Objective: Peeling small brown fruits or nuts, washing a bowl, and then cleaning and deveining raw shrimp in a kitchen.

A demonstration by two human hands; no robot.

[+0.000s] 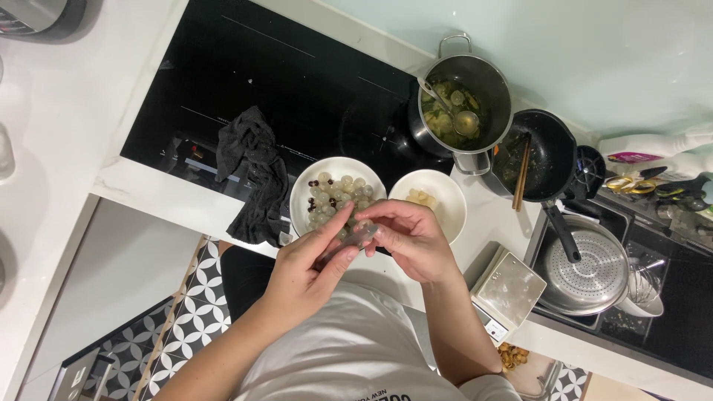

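My left hand (301,267) and my right hand (411,239) meet over the near rim of a white bowl (303,189) filled with several pale translucent round fruits, some with dark seeds. Both hands pinch one small pale fruit (362,236) between their fingertips; a thin knife-like blade seems to run along my left fingers, too blurred to be sure. A second white bowl (451,200) to the right holds a few pale pieces.
A dark cloth (252,174) lies on the black cooktop (260,74). A steel pot (475,82) with greenish soup and a ladle, a black pan (546,156) with chopsticks, a small scale (509,286) and a sink with a steamer tray (587,271) stand to the right.
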